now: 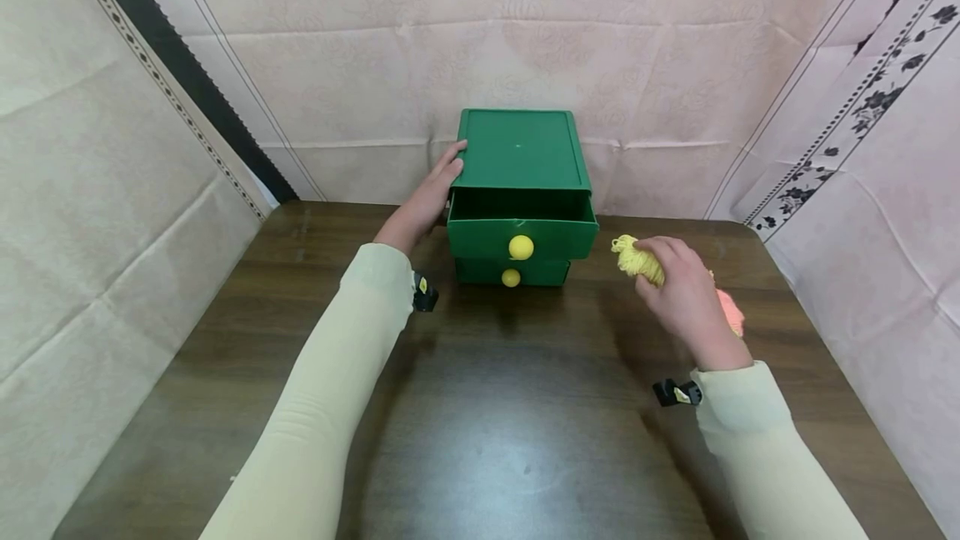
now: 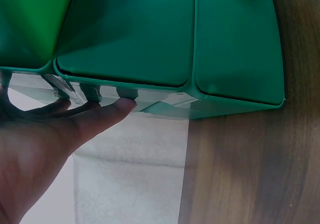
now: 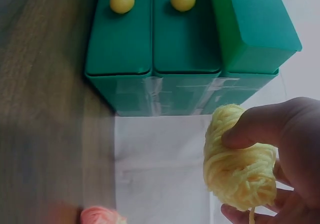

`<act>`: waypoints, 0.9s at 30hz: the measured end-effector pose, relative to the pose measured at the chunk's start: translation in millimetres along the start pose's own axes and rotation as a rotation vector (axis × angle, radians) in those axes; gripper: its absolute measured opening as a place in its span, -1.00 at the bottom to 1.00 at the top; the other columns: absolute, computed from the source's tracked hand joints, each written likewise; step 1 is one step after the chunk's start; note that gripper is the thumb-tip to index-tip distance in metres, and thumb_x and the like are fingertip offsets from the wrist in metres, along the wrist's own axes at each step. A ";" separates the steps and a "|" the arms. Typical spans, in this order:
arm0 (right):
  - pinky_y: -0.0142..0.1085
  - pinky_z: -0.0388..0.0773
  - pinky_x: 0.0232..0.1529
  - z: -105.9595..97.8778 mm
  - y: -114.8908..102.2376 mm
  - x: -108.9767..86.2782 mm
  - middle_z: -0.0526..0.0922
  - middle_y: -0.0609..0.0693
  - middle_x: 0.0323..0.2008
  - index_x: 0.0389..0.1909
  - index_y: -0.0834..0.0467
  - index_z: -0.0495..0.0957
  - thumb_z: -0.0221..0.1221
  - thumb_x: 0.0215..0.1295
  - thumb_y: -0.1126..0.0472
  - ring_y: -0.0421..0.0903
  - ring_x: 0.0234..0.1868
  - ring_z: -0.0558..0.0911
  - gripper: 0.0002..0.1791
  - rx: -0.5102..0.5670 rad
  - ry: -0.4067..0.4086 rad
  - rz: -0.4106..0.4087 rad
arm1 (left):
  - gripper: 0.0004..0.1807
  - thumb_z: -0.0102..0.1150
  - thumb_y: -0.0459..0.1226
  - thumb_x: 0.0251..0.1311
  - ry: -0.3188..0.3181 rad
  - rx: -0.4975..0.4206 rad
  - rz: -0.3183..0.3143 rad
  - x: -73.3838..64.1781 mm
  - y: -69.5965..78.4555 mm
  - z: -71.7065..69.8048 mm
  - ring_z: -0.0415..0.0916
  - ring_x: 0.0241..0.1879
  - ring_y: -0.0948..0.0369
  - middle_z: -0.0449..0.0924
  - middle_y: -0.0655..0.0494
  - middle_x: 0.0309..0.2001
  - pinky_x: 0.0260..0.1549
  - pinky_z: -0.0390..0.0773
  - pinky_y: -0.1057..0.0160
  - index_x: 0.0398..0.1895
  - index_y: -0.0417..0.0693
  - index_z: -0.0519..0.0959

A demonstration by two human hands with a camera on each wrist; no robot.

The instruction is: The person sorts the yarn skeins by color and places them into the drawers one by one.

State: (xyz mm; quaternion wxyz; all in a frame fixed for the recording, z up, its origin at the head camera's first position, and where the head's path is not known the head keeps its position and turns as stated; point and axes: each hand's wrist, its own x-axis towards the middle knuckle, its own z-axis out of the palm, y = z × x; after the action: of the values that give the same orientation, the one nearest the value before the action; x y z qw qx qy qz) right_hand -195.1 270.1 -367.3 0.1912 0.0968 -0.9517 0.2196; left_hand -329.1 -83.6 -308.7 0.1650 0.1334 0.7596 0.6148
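one jutting drawer, right hand gripping yellow yarn, left hand straight-fingered against cabinet

I can't read any word, letter or number from here. The black left wrist device and the black right wrist device each carry a small pale yellow patch; they're so tiny that I cannot tell whether they are labels, or whether anything is printed on them.
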 end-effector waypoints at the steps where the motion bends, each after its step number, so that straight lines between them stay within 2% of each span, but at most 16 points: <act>1: 0.21 0.39 0.08 -1.5 -1.3 1.0 0.46 0.24 0.16 0.14 0.22 0.48 0.27 0.13 0.37 0.23 0.14 0.43 -0.51 -0.001 0.002 -0.004 | -0.44 -0.40 0.15 0.48 0.000 0.003 -0.001 0.0 0.0 -0.1 0.12 0.39 -0.09 -0.27 0.19 0.56 0.16 0.36 -0.25 0.49 0.64 -0.15; 8: 0.18 0.39 0.06 -14.8 -10.0 11.7 0.49 0.25 0.12 0.11 0.26 0.50 0.24 0.12 0.38 0.25 0.11 0.46 -0.53 -0.002 0.053 -0.059 | -0.45 -0.40 0.15 0.48 0.001 0.003 -0.007 0.0 0.2 -0.8 0.14 0.38 -0.09 -0.25 0.19 0.56 0.15 0.36 -0.25 0.48 0.65 -0.15; 13: 0.19 0.37 0.08 -22.4 -16.1 17.5 0.50 0.24 0.13 0.11 0.24 0.50 0.23 0.14 0.37 0.25 0.13 0.45 -0.54 -0.008 0.062 -0.067 | -0.45 -0.39 0.16 0.47 0.003 0.010 -0.007 -0.4 0.5 -1.0 0.11 0.40 -0.06 -0.27 0.23 0.56 0.18 0.35 -0.22 0.48 0.66 -0.14; 27: 0.14 0.38 0.11 -30.2 -22.2 27.7 0.54 0.23 0.14 0.10 0.24 0.52 0.25 0.13 0.36 0.21 0.15 0.47 -0.55 -0.012 0.099 -0.099 | -0.45 -0.40 0.15 0.48 0.003 0.006 -0.007 0.4 0.3 -1.2 0.05 0.43 -0.06 -0.29 0.24 0.56 0.18 0.32 -0.26 0.48 0.65 -0.15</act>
State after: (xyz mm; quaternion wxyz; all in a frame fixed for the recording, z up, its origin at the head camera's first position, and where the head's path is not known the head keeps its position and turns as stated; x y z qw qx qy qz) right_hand -204.6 261.5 -322.5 0.2492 0.1316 -0.9365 0.2087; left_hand -329.9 -84.4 -308.3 0.1658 0.1303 0.7623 0.6119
